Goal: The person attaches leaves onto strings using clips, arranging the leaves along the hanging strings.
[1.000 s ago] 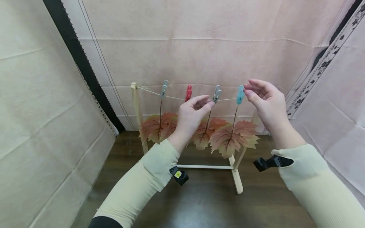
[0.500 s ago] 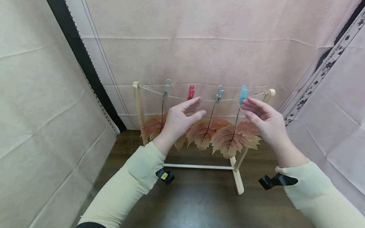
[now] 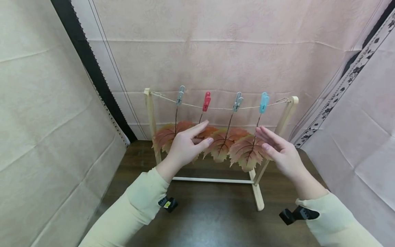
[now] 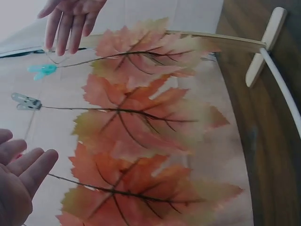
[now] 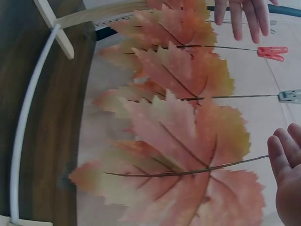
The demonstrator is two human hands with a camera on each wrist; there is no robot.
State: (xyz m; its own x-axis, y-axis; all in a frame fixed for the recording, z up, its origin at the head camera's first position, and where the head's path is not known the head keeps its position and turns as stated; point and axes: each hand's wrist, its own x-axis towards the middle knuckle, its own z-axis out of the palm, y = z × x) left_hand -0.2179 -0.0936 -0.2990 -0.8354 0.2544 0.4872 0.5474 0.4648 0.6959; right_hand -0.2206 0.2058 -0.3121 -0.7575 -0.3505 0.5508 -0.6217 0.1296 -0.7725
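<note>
Autumn-coloured leaves hang by dark stems from a string on a wooden frame. Each stem is clipped by a clothespin: a grey one at left, a red one, another grey one and a blue one at right. My left hand, fingers extended and holding nothing, is in front of the leaf under the red clothespin. My right hand, also holding nothing, overlaps the edge of the rightmost leaf in the head view.
The frame stands on a dark wooden table, with a white crossbar low between its feet. Pale cloth hangs behind and at both sides. Black cameras are strapped to both wrists.
Both hands have come down from the clothespins to leaf height. The left hand has also moved left, uncovering the red clothespin. The clothespins and leaves remain hanging on the string.
</note>
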